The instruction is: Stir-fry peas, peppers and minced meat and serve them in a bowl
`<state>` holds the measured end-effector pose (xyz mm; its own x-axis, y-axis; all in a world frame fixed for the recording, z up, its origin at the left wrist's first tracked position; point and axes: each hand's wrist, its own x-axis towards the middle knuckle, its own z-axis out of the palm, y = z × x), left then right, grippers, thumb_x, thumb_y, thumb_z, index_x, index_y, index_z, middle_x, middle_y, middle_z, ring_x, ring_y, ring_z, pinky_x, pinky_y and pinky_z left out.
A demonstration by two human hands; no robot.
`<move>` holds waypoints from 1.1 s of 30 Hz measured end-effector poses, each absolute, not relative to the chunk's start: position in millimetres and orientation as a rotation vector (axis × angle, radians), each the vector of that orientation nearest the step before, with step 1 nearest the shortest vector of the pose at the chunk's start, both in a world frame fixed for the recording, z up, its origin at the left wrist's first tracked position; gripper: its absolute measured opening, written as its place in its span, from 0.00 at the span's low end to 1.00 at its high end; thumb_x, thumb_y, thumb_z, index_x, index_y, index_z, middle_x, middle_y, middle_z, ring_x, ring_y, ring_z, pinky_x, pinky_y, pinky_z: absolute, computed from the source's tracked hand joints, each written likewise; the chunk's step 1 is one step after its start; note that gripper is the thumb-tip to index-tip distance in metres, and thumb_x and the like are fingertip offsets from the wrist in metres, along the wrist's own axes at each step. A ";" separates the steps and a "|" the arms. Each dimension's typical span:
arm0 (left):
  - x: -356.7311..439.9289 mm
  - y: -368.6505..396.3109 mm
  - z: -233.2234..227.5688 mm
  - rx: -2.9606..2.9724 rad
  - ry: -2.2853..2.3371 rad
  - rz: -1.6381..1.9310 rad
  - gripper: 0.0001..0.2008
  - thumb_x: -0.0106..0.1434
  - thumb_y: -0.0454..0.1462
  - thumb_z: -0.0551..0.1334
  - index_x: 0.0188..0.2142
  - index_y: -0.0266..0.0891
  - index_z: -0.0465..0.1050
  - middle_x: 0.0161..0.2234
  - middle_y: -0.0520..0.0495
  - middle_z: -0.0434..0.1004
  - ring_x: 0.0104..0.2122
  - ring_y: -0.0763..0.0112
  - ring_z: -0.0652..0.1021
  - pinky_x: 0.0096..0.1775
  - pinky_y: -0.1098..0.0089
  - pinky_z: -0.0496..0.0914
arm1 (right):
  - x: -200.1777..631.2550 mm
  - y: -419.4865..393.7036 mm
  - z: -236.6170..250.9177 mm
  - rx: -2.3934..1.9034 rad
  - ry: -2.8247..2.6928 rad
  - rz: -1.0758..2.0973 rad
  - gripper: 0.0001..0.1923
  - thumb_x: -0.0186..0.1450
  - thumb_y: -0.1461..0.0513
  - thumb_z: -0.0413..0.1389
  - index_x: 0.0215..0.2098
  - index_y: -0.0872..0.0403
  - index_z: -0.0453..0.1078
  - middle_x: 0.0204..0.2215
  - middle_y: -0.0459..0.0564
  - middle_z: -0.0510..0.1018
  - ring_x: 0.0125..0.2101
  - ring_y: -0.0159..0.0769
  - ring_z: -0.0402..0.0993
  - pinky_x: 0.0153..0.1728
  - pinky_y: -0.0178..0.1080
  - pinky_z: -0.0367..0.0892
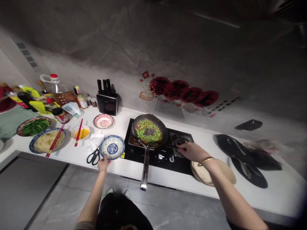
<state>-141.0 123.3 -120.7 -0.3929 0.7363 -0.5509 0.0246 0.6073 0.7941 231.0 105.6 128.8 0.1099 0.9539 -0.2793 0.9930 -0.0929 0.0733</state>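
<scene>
My left hand [104, 164] grips the near rim of a blue-and-white patterned plate [112, 147], with nothing on it, just left of the hob. My right hand [190, 151] is closed round a dark-handled cooking utensil [169, 147]. This utensil reaches left to the near edge of the wok [162, 129]; its head is hard to make out. Diced green and orange vegetables [146, 127] lie in the wok, which sits on the left burner with its metal handle toward me. Black scissors [93, 156] lie beside the plate.
Left on the counter are noodles [45, 142] in a bowl, beaten egg [83, 133], greens [35, 126], a pink-rimmed dish [103, 121] and several bottles. A knife block [107, 103] stands behind. A round wooden board [225, 171] and a black lid [249, 172] lie at right.
</scene>
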 end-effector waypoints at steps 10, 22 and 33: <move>-14.1 48.6 -49.4 0.541 1.006 0.424 0.29 0.49 0.59 0.57 0.37 0.36 0.66 0.30 0.46 0.74 0.25 0.68 0.76 0.28 0.68 0.70 | 191.7 178.2 68.5 2.251 1.972 -0.116 0.21 0.65 0.60 0.43 0.52 0.52 0.67 0.40 0.55 0.78 0.41 0.40 0.74 0.41 0.37 0.65; 10.8 36.5 -50.2 0.431 0.963 0.520 0.28 0.44 0.61 0.59 0.29 0.41 0.59 0.15 0.62 0.57 0.10 0.84 0.57 0.14 0.77 0.48 | 225.5 117.3 147.4 1.941 1.945 -0.238 0.17 0.61 0.60 0.48 0.44 0.47 0.74 0.39 0.49 0.79 0.39 0.39 0.74 0.39 0.36 0.65; 12.2 35.5 -45.5 0.439 0.989 0.539 0.28 0.44 0.61 0.59 0.29 0.41 0.59 0.16 0.61 0.57 0.10 0.84 0.56 0.14 0.77 0.47 | 228.1 197.5 106.9 2.069 1.934 -0.056 0.19 0.65 0.60 0.44 0.48 0.53 0.71 0.40 0.55 0.78 0.39 0.39 0.74 0.38 0.35 0.63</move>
<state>12.2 35.5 -45.5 0.4390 0.6090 -0.6605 -0.2252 0.7863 0.5753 228.1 197.5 106.9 0.0890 0.9677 -0.2358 0.9797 -0.0424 0.1960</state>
